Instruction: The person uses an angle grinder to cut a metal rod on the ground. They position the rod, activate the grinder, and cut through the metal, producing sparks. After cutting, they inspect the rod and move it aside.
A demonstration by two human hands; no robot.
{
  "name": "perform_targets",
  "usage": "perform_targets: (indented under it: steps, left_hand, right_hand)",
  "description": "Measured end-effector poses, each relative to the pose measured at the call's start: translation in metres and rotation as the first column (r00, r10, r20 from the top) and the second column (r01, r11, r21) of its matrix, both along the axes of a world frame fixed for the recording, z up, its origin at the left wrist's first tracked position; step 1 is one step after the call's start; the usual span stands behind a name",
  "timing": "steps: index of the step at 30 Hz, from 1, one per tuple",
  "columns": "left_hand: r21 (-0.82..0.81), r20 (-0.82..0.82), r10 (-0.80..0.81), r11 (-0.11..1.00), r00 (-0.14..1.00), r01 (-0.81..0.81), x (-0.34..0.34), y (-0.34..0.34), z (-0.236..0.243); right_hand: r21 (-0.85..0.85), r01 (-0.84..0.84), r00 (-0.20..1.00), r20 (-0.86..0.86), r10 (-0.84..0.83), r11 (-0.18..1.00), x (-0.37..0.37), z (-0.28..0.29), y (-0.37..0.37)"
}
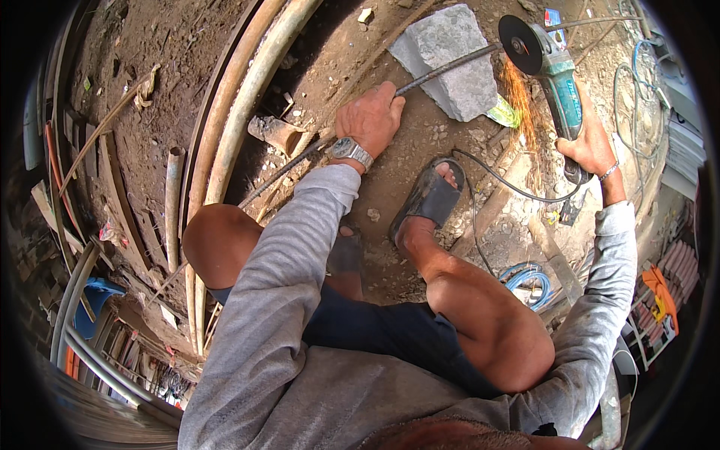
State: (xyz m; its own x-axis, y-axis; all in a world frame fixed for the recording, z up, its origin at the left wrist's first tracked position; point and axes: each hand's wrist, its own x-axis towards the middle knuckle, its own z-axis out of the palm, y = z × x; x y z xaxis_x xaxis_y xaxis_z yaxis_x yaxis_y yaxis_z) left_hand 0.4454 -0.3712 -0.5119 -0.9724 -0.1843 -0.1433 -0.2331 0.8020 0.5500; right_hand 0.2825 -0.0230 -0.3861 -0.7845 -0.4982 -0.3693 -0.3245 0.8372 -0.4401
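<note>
Rough dirt ground [405, 161] is littered with rubble; two thick, curved pipes [227, 150] are seen at ten o'clock. One steel rod [450, 67] is clasped in the curled left hand [367, 118], extended toward its eight and two o'clock, across one stone block [465, 94]. One grinder [564, 94] is gripped by the right hand [591, 142], its disc at that hand's eleven o'clock; sparks [517, 86] are thrown.

We see bare, brown earth ground [416, 139] strewn with small stones. On its far side lies a grey stone block [459, 91]; long poles [255, 79] stretch along the left, and toward the right we find coiled blue cable [544, 283] beside a board [558, 260].
</note>
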Motion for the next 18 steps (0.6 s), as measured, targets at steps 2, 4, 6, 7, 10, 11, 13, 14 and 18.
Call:
perform_targets:
  steps: [2, 4, 6, 7, 10, 11, 13, 14, 18]
  left_hand:
    - [-0.004, -0.003, -0.001, 1.0, 1.0, 0.001, 0.0002, -0.0001, -0.0003]
    - [-0.009, 0.005, 0.001, 1.0, 1.0, -0.001, 0.0006, -0.0003, -0.0002]
    - [-0.004, 0.0, -0.001, 1.0, 1.0, 0.001, 0.0006, -0.0005, 0.0002]
    - [-0.002, -0.002, -0.001, 1.0, 1.0, 0.001, 0.0006, -0.0006, 0.0004]
    - [-0.004, -0.022, 0.011, 1.0, 1.0, -0.011, -0.0005, 0.0014, 0.0021]
    - [-0.005, -0.019, 0.011, 1.0, 1.0, -0.011, -0.0003, 0.001, 0.0021]
    - [-0.008, -0.013, 0.01, 1.0, 1.0, -0.01, 0.0002, 0.0002, 0.0017]
    - [-0.012, 0.011, 0.003, 1.0, 1.0, -0.002, -0.0001, 0.0001, 0.0028]
    - [-0.021, 0.051, -0.013, 1.0, 0.999, 0.014, -0.001, -0.0002, 0.0044]
  right_hand:
    - [-0.01, 0.002, 1.0, 0.009, -0.002, 1.0, -0.0003, 0.0004, -0.001]
    - [-0.021, 0.021, 0.999, 0.042, -0.02, 1.0, -0.0002, 0.0019, -0.0037]
    - [-0.028, 0.014, 0.999, 0.034, -0.013, 1.0, -0.0004, 0.0009, -0.0025]
    - [-0.032, 0.01, 1.0, 0.03, -0.009, 0.999, -0.0006, 0.0001, -0.0015]
    - [-0.004, -0.025, 0.999, -0.04, 0.025, 1.0, -0.0011, -0.003, 0.0029]
    - [-0.009, -0.016, 0.999, -0.027, 0.016, 1.0, -0.0009, -0.0027, 0.0015]
    - [-0.017, 0.002, 1.0, -0.002, -0.002, 1.0, -0.0001, -0.001, -0.0022]
    - [-0.013, 0.002, 1.0, -0.002, -0.002, 1.0, -0.0002, -0.0011, -0.0021]
    - [-0.014, -0.01, 1.0, -0.016, 0.01, 1.0, -0.0009, -0.0027, -0.0002]
